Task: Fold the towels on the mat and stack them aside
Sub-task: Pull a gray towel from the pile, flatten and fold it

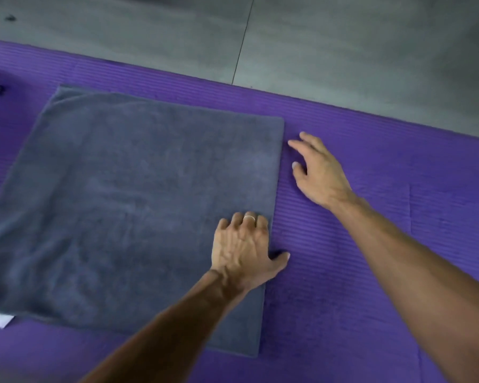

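The towel (127, 205) lies left of both hands; left hand (244, 250) presses its right edge, right hand (320, 172) spread beside it

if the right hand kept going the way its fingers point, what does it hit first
Probably the right edge of the grey towel: the right hand hovers over the purple mat, fingers aimed left at it. Its height is unclear.
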### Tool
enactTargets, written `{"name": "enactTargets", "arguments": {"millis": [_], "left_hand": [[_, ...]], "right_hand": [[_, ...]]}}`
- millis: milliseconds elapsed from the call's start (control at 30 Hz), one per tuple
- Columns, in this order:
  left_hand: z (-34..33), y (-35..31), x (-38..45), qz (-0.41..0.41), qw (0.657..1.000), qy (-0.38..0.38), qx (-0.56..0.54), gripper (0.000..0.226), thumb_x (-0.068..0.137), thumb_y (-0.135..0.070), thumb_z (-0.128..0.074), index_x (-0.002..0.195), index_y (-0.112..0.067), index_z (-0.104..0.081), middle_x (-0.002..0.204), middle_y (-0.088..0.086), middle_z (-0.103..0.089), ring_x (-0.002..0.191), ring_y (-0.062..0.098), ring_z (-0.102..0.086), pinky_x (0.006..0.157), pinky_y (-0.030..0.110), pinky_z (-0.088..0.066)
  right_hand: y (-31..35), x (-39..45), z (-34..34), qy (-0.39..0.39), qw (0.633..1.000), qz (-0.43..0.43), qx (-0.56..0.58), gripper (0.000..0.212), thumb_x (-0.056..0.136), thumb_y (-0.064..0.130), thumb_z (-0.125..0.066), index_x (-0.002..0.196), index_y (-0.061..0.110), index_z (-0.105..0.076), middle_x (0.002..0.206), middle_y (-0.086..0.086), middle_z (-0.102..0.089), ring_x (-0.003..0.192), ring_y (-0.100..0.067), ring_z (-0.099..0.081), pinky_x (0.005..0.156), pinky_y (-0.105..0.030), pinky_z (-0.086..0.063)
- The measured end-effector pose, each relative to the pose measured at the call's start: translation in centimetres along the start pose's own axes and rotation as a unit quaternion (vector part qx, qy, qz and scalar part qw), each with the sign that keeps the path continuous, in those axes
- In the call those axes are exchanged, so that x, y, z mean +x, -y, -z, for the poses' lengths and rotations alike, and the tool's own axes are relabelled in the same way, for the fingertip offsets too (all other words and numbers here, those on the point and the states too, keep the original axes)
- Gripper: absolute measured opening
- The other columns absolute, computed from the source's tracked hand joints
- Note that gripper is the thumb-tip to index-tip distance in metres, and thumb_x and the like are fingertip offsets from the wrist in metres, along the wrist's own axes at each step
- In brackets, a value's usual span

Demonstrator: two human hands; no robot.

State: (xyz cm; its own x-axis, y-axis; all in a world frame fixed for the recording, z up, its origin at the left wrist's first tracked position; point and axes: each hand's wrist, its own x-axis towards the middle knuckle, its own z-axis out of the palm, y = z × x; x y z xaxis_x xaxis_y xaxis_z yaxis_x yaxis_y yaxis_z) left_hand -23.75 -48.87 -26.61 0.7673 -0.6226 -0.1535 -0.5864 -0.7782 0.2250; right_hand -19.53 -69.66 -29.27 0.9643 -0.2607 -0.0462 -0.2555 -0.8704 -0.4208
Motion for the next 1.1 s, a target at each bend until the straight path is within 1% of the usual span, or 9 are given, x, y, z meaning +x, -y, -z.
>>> {"name": "enactTargets", "arguments": {"millis": [133,367,433,500,533,633,733,867,1100], "left_hand": [[0.8,-0.4,-0.1,0.016,0.999,0.013,-0.03,0.014,0.091,-0.034,-0.047,0.091,-0.021,-0.052,0.099,-0.001,-0.066,0.088,0.022,-0.064,0.065,0.028,-0.036],[3.8,3.3,0.1,0.169,0.948,0.081,-0.257,0.015,0.08,-0.026,-0.06,0.077,-0.014,-0.069,0.072,0.003,-0.07,0.072,0.02,-0.066,0.068,0.035,-0.056],[4.0,4.4,-0.1,0.212,0.927,0.075,-0.299,0.015,0.08,-0.026,-0.061,0.074,-0.014,-0.068,0.072,0.006,-0.07,0.074,0.023,-0.067,0.068,0.035,-0.057],[4.0,5.5,-0.6,0.252,0.906,0.041,-0.337,0.004,0.08,-0.023,-0.061,0.082,-0.024,-0.064,0.081,0.003,-0.07,0.081,0.024,-0.067,0.075,0.037,-0.057],[4.1,6.0,-1.0,0.264,0.9,0.021,-0.345,0.013,0.079,-0.021,-0.059,0.089,-0.03,-0.059,0.085,0.002,-0.069,0.083,0.024,-0.066,0.077,0.038,-0.056],[4.6,7.7,-2.3,0.254,0.908,0.003,-0.333,0.03,0.078,-0.013,-0.054,0.105,-0.025,-0.051,0.095,0.002,-0.065,0.09,0.028,-0.062,0.08,0.038,-0.051],[4.4,9.6,-4.4,0.251,0.923,0.049,-0.289,0.014,0.076,-0.015,-0.057,0.073,-0.026,-0.05,0.074,-0.005,-0.056,0.073,0.023,-0.059,0.061,0.028,-0.042],[3.6,12.7,-7.2,0.251,0.916,0.095,-0.297,0.028,0.079,-0.016,-0.058,0.057,-0.025,-0.042,0.061,-0.007,-0.049,0.063,0.018,-0.055,0.052,0.022,-0.036],[6.2,20.9,-9.4,0.267,0.922,-0.025,-0.279,0.021,0.094,-0.022,-0.049,0.076,-0.03,-0.04,0.081,-0.002,-0.055,0.086,0.028,-0.058,0.07,0.029,-0.038]], "right_hand": [[0.3,-1.8,0.8,0.035,0.999,0.021,-0.025,0.056,0.09,0.015,-0.057,0.144,0.02,-0.044,0.154,-0.005,-0.033,0.138,-0.025,-0.037,0.11,-0.047,-0.036],[3.4,-2.1,0.9,0.07,0.985,0.101,-0.119,0.065,0.086,0.003,-0.052,0.146,0.024,-0.04,0.16,-0.006,-0.017,0.116,-0.034,-0.051,0.093,-0.049,-0.048],[4.9,-1.4,0.7,0.052,0.987,0.107,-0.107,0.041,0.091,0.008,-0.049,0.129,0.022,-0.057,0.153,-0.003,-0.033,0.107,-0.034,-0.057,0.086,-0.047,-0.051],[6.5,-0.7,0.6,0.035,0.991,0.101,-0.082,0.026,0.093,0.013,-0.046,0.111,0.02,-0.065,0.124,0.001,-0.057,0.096,-0.031,-0.062,0.078,-0.042,-0.052],[7.3,-0.3,0.6,0.028,0.992,0.097,-0.072,0.024,0.093,0.014,-0.046,0.106,0.019,-0.066,0.109,0.001,-0.061,0.091,-0.029,-0.063,0.076,-0.04,-0.052],[9.6,0.8,0.8,-0.004,0.995,0.091,-0.05,0.018,0.09,0.016,-0.051,0.099,0.017,-0.067,0.095,-0.001,-0.064,0.086,-0.027,-0.062,0.073,-0.038,-0.05],[11.8,1.8,0.7,-0.017,0.993,0.105,-0.051,0.014,0.088,0.018,-0.057,0.096,0.017,-0.068,0.094,0.0,-0.063,0.086,-0.027,-0.062,0.069,-0.034,-0.047],[14.2,3.3,-0.1,-0.008,0.99,0.119,-0.076,0.014,0.088,0.025,-0.06,0.098,0.017,-0.067,0.101,0.0,-0.061,0.089,-0.027,-0.061,0.071,-0.038,-0.051],[21.1,7.7,-1.6,-0.022,0.979,0.174,-0.101,0.017,0.088,0.024,-0.058,0.099,0.015,-0.069,0.104,-0.003,-0.062,0.104,-0.025,-0.057,0.07,-0.033,-0.044]]}}
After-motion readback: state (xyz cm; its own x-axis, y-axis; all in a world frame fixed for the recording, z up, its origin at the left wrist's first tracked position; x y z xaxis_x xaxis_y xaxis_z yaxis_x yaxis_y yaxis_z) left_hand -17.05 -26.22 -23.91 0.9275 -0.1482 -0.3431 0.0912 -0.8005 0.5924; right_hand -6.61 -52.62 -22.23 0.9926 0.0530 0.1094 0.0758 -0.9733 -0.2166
